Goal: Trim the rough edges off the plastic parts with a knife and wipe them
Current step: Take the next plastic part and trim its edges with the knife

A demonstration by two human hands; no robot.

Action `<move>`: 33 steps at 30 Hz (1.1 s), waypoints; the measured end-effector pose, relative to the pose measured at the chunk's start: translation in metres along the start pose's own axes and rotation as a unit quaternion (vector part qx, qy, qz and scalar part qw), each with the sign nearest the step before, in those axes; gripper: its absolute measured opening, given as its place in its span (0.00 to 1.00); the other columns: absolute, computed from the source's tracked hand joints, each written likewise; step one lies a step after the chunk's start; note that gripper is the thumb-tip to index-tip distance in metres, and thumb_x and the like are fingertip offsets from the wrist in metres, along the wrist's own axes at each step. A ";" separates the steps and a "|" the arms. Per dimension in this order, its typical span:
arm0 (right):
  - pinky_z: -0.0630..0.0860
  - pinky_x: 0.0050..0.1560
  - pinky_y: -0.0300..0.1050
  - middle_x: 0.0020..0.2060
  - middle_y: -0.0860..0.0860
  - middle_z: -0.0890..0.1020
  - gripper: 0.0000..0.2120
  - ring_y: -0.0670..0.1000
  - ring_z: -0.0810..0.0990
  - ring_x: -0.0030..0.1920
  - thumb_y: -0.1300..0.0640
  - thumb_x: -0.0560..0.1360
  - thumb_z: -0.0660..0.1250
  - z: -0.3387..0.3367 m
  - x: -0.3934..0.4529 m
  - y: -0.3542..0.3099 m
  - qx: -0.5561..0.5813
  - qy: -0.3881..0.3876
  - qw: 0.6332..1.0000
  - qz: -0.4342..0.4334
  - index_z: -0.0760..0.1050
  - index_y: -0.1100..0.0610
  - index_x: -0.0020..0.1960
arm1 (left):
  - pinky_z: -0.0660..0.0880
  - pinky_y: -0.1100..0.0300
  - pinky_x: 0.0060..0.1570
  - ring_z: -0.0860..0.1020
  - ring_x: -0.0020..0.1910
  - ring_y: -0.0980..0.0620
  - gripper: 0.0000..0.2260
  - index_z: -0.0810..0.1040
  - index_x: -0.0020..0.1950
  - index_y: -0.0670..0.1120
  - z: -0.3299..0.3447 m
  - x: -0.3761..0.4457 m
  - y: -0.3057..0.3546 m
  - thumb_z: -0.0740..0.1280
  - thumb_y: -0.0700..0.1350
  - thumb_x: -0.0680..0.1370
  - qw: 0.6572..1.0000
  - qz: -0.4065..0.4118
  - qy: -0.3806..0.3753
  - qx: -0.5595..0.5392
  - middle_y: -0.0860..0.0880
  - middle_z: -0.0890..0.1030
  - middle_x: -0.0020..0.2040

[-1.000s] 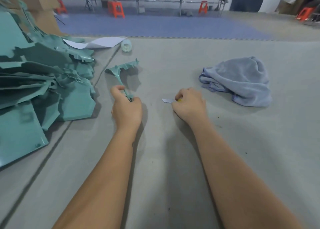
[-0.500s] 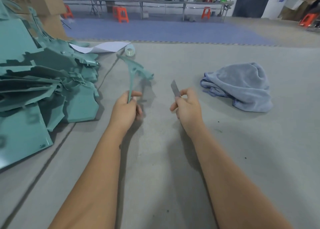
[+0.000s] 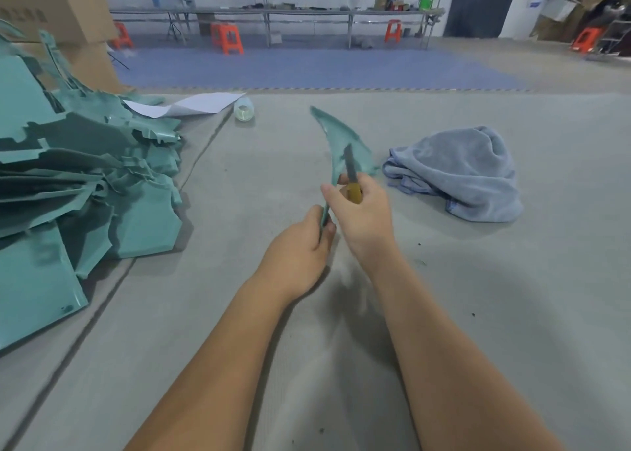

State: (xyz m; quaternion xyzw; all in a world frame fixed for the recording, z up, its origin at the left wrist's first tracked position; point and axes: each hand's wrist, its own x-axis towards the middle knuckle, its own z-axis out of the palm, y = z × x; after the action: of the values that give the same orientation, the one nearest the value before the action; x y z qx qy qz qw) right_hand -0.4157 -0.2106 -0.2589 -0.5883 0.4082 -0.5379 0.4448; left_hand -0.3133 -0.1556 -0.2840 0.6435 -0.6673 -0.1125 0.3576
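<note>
Grey, felt-like covering spreads over the tabletop [image 3: 512, 314], with a workshop floor and a long bench beyond it. Nearest the camera, two bare forearms reach forward over the cloth-covered surface, which carries a few dark specks. The left hand [image 3: 297, 249] has its grip clenched on the lower end of a teal plastic part [image 3: 336, 143], thumb and fingers pinching the thin edge so the piece stands up off the surface, its narrow tip pointing away and to the left. Just above it, the right hand [image 3: 365, 211] has its grip clenched round the yellowish handle of a knife [image 3: 350, 172], and the grey blade lies up against the face of the held part. The two hands are nearly touching. To the left a large heap of teal plastic parts [image 3: 85, 184] lies piled on the tabletop, with jagged edges. To the right of the hands, a little further off, a crumpled blue-grey cloth [image 3: 467, 170] lies on the surface, apart from both hands. Further back sit a white sheet of paper [image 3: 191, 106] and, just beside it, a small clear roll of tape [image 3: 244, 111]. Cardboard boxes [image 3: 58, 10] stand behind the heap. Beyond the tabletop's edge is a blue floor mat [image 3: 307, 68], orange stools [image 3: 227, 37] and the long bench [image 3: 273, 13] against the wall.
</note>
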 end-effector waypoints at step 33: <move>0.63 0.28 0.37 0.29 0.47 0.71 0.05 0.43 0.66 0.25 0.56 0.79 0.64 -0.006 0.009 0.017 -0.017 -0.035 0.994 0.098 0.74 0.51 0.44 | 0.81 0.55 0.40 0.83 0.47 0.52 0.12 0.76 0.59 0.50 -0.034 0.014 -0.035 0.63 0.37 0.80 0.657 -0.227 0.216 -0.685 0.49 0.84 0.52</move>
State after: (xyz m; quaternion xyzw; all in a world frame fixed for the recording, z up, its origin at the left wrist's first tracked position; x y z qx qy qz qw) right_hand -0.4206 -0.2247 -0.2728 -0.5711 0.4572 -0.4638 0.4998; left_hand -0.2631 -0.1629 -0.2764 0.3543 -0.1381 -0.4734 0.7945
